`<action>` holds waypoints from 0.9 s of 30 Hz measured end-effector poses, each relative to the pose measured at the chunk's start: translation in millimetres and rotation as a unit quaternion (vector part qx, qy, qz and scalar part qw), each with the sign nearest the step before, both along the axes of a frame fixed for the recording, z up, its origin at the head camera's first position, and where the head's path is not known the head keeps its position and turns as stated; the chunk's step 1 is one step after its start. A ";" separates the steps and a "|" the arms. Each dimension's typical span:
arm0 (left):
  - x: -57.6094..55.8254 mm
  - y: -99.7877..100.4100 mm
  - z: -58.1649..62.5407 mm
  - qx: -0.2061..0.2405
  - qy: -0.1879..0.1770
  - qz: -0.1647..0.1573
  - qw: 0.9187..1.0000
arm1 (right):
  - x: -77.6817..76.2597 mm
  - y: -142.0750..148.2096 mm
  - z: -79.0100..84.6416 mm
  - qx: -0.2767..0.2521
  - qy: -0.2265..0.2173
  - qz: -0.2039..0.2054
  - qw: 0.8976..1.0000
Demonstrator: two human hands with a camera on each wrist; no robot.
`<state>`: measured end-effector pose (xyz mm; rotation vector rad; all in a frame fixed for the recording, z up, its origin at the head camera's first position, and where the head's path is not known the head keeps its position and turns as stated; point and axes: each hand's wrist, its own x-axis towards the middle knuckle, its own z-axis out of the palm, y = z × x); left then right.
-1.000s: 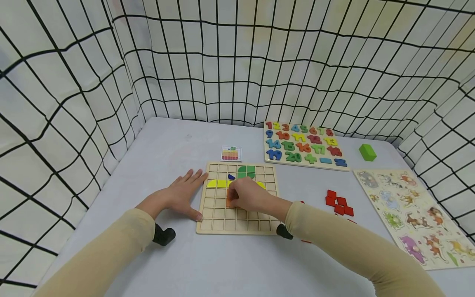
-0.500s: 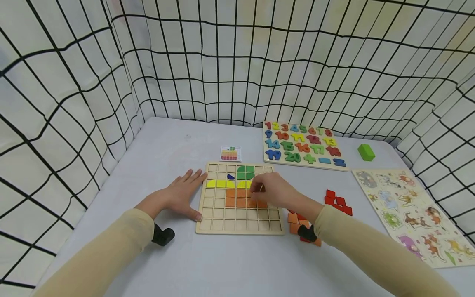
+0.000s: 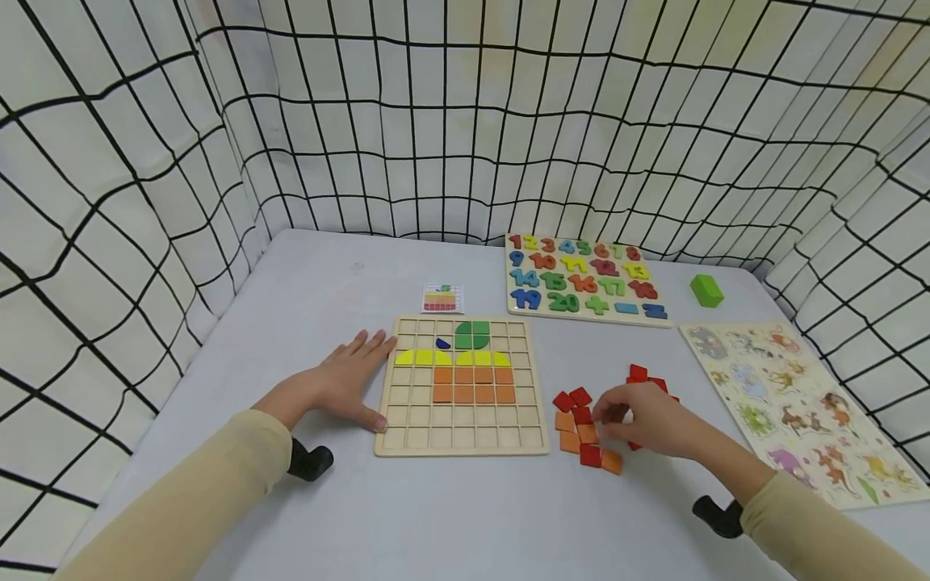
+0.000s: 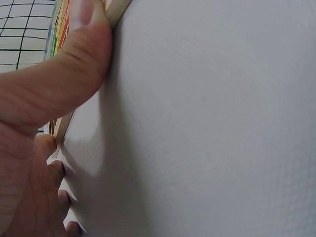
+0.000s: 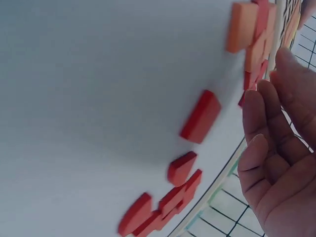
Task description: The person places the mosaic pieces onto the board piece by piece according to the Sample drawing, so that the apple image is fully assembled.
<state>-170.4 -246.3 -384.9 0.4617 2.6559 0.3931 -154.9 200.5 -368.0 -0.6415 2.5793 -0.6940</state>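
Observation:
A wooden grid board [image 3: 465, 428] lies flat on the table. Set in its cells are orange square tiles [image 3: 473, 385], yellow pieces [image 3: 416, 357], green pieces [image 3: 472, 334] and a small dark blue piece [image 3: 443, 344]. My left hand [image 3: 345, 383] rests spread at the board's left edge; in the left wrist view its thumb [image 4: 81, 59] touches that edge. To the right of the board, my right hand [image 3: 647, 420] hovers at a loose pile of orange tiles [image 3: 570, 441] and red tiles [image 3: 591, 455]. Its fingers are loosely bent, and no tile shows between them.
Behind the board lies a small pattern card [image 3: 442, 298]. A number puzzle [image 3: 581, 278] and a green block [image 3: 706, 290] stand farther back. On the right is an animal puzzle board [image 3: 799, 411]. More red tiles [image 5: 170, 197] lie beyond the right hand. Black netting [image 3: 465, 129] surrounds the table.
My right hand has left the board and moved right to the loose tiles. Two full rows of orange tiles now show where it was. The left hand stays at the board's edge.

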 end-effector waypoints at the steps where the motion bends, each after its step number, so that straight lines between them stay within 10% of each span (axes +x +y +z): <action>1: 0.5 -0.5 0.2 0.001 0.000 0.000 1.000 | 3.9 3.8 -1.3 0.002 -0.007 0.001 1.000; 15: 4.8 -5.3 -2.0 0.017 0.004 0.005 1.000 | 27.6 0.1 -7.3 0.052 -0.007 -0.003 0.999; 27: 0.4 -1.6 -1.2 0.008 0.002 -0.002 1.000 | 3.5 -33.4 13.0 -0.003 0.028 0.015 0.999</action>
